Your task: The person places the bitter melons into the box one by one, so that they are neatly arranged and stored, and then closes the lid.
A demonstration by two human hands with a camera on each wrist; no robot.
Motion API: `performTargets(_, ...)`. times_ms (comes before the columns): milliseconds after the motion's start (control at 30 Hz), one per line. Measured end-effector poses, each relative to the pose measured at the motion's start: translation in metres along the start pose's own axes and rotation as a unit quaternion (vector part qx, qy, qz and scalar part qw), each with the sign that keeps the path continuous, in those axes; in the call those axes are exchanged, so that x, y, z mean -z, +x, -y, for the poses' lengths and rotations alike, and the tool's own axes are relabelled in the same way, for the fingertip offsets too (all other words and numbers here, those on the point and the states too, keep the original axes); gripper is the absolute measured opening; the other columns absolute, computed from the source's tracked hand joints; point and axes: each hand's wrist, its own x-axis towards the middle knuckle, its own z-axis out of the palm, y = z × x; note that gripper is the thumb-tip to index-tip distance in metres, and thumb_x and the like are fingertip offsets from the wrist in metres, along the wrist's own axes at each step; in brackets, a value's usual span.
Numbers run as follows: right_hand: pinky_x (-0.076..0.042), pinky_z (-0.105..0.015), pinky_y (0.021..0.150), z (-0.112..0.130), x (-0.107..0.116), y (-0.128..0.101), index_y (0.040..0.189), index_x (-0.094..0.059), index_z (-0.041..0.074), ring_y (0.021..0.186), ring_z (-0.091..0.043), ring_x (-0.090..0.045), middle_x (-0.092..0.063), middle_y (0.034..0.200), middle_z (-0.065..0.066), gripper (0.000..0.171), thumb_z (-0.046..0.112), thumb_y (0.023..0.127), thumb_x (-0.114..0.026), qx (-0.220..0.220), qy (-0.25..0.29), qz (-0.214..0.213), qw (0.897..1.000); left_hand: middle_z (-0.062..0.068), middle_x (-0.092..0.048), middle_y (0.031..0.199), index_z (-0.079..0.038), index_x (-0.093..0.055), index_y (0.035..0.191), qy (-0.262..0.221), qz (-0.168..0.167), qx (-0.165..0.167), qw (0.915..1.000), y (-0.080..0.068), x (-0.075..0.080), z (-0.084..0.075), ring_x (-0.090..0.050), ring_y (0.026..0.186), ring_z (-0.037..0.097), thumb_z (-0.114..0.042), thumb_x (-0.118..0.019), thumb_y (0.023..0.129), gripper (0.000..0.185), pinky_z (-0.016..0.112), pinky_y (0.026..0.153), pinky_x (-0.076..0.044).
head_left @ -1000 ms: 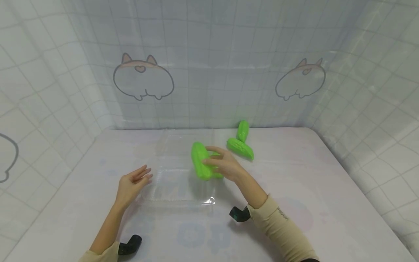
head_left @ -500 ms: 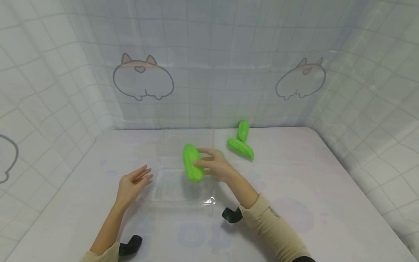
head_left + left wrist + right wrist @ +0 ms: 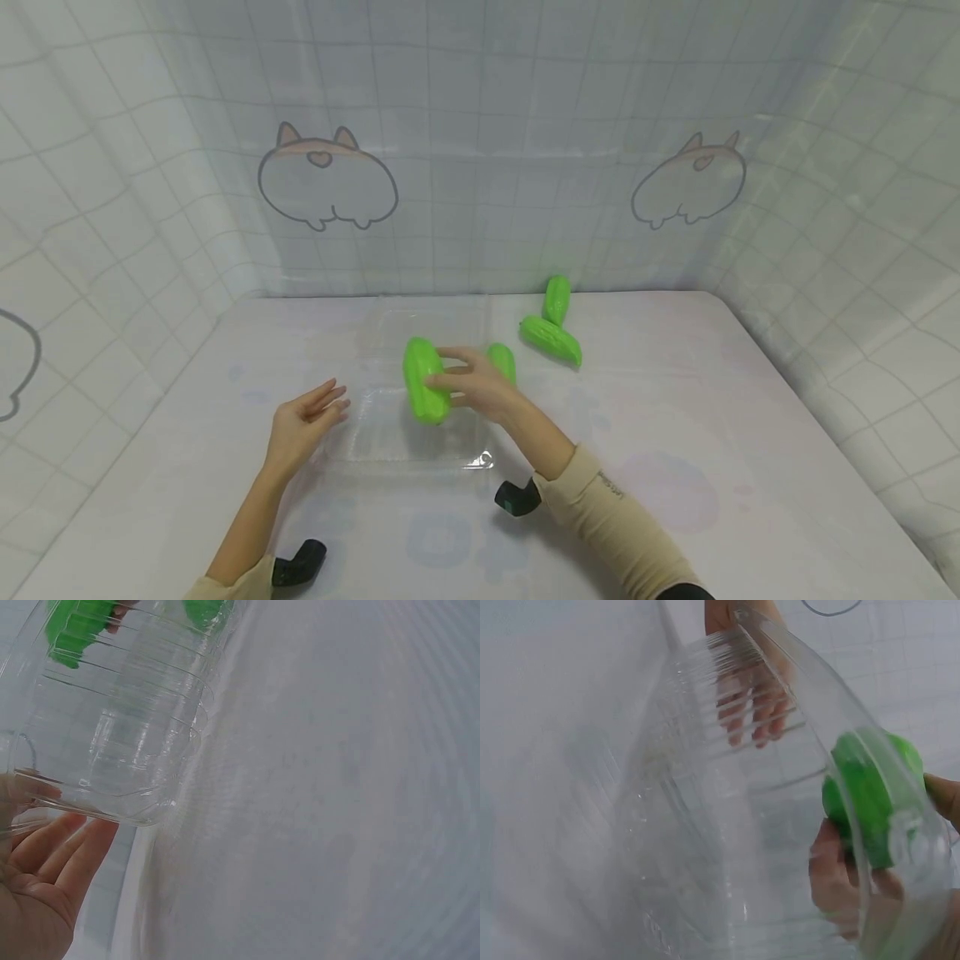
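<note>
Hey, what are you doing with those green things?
A person is holding a green vegetable in their right hand, over a clear plastic box. Their left hand is at the box's left side, fingers relaxed. A partly hidden green piece shows just behind the right hand. Farther back on the table lie a slanted green piece and the farthest green piece.
</note>
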Motion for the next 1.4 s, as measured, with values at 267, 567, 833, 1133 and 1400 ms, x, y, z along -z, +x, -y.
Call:
performTargets(267, -0.054, -0.04, 0.083, -0.008, -0.013, 0.006, 0.138, -0.043, 0.006, 0.097, -0.022, -0.063, -0.063, 0.113, -0.017, 0.062, 0.007, 0.082, -0.07, -0.016, -0.027, -0.018, 0.999, 0.029, -0.055, 0.123, 0.013, -0.042, 0.134, -0.004, 0.0, 0.004, 1.0, -0.001, 0.0, -0.001, -0.064, 0.088, -0.001, -0.004, -0.056, 0.093, 0.046, 0.009, 0.072, -0.05)
performTargets(567, -0.057, -0.035, 0.077, -0.018, -0.027, 0.014, 0.139, -0.041, 0.004, 0.094, -0.025, -0.064, -0.061, 0.114, -0.019, 0.066, 0.01, 0.082, -0.072, -0.044, -0.059, -0.035, 0.997, 0.03, -0.055, 0.122, 0.014, -0.042, 0.133, -0.002, -0.004, -0.005, 1.0, -0.001, -0.001, 0.001, -0.066, 0.09, 0.003, -0.002, -0.055, 0.093, 0.045, 0.011, 0.072, -0.051)
performTargets(833, -0.057, -0.034, 0.075, -0.023, -0.033, 0.016, 0.14, -0.041, 0.006, 0.096, -0.025, -0.063, -0.055, 0.123, -0.022, 0.069, 0.013, 0.08, -0.075, -0.049, -0.091, -0.031, 0.994, 0.029, -0.055, 0.123, 0.013, -0.042, 0.133, -0.006, -0.004, -0.002, 1.0, -0.002, -0.001, -0.001, -0.064, 0.089, -0.002, -0.002, -0.056, 0.093, 0.046, 0.01, 0.072, -0.05)
performTargets(1133, -0.057, -0.034, 0.075, -0.03, -0.039, 0.019, 0.142, -0.035, 0.004, 0.101, -0.027, -0.061, -0.056, 0.121, -0.023, 0.075, 0.013, 0.08, -0.075, -0.06, -0.13, -0.023, 0.989, 0.028, -0.056, 0.122, 0.013, -0.043, 0.133, 0.006, -0.009, 0.002, 0.9999, -0.002, -0.002, -0.002, -0.065, 0.087, -0.001, -0.005, -0.056, 0.093, 0.045, 0.009, 0.072, -0.05)
performTargets(1400, -0.057, -0.033, 0.072, -0.032, -0.042, 0.018, 0.143, -0.033, 0.001, 0.104, -0.032, -0.06, -0.052, 0.128, -0.027, 0.074, 0.021, 0.084, -0.072, -0.05, -0.221, 0.001, 0.974, 0.027, -0.056, 0.123, 0.012, -0.044, 0.133, 0.017, -0.013, 0.006, 0.9998, -0.001, -0.003, -0.002, -0.067, 0.088, 0.004, -0.006, -0.056, 0.093, 0.045, 0.008, 0.072, -0.05)
